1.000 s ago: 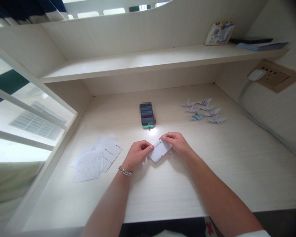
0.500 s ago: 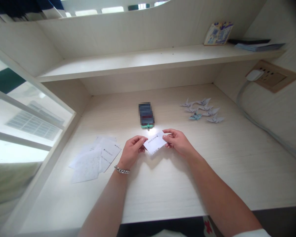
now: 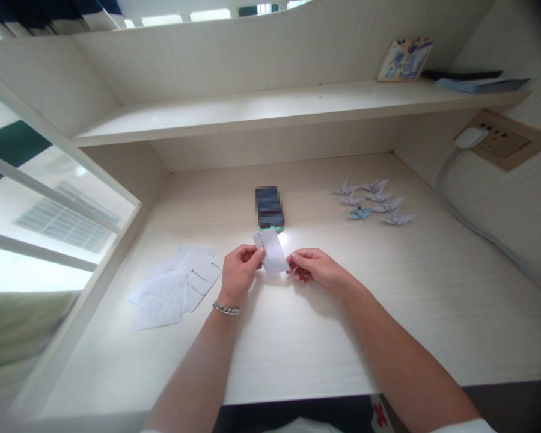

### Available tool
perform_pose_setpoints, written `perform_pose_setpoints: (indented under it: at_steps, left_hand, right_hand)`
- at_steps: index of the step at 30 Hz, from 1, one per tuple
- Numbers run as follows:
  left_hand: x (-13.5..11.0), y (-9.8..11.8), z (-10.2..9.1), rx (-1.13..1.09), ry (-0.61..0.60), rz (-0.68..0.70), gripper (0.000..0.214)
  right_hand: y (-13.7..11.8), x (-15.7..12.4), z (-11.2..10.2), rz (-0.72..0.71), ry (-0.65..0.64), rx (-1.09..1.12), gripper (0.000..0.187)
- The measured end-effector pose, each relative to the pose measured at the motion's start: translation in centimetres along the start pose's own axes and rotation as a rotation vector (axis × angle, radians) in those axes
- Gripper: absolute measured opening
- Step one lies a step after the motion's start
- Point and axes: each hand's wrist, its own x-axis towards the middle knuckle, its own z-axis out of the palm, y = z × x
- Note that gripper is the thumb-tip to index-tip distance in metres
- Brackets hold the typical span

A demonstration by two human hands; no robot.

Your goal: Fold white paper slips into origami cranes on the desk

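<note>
A small white piece of paper (image 3: 273, 252) with printed marks along its left side is held up off the desk, its top edge in front of the phone's lower end. My left hand (image 3: 241, 270) pinches its left edge between thumb and fingers. At the paper's lower right corner, my right hand (image 3: 318, 269) has its thumb and index finger closed on the tip. Just beyond the paper lies a phone-like device (image 3: 269, 206) with a blurred screen, a bright light glowing at its lower end.
Loose printed sheets (image 3: 162, 294) overlap on the desk at the left. Several folded paper cranes (image 3: 372, 201), one bluish, stand at the back right. A shelf (image 3: 252, 117) spans above, with a box (image 3: 406, 60). A cable (image 3: 460, 216) runs down from the wall socket (image 3: 505, 141).
The paper has been turned and lifted so it stands more upright. My right hand has slid from its upper right edge down to the lower right corner; the left still grips the left edge.
</note>
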Motion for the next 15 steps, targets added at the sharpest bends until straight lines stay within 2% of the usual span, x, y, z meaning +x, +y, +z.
perform_pose_setpoints:
  at_steps: [5,11,15]
  left_hand:
    - [0.03,-0.13,0.14,0.016,0.041,-0.033,0.032]
    - [-0.05,-0.14,0.32,-0.006,0.044,-0.047,0.033]
    - [-0.1,-0.03,0.43,-0.066,0.029,-0.073,0.031]
  right_hand:
    - [-0.32,-0.32,0.27,-0.028,-0.071,-0.035,0.031]
    - [0.43,-0.04,0.13,-0.095,-0.13,-0.191,0.02]
    - [0.54,-0.01,-0.01,-0.082,-0.152,-0.235,0.02]
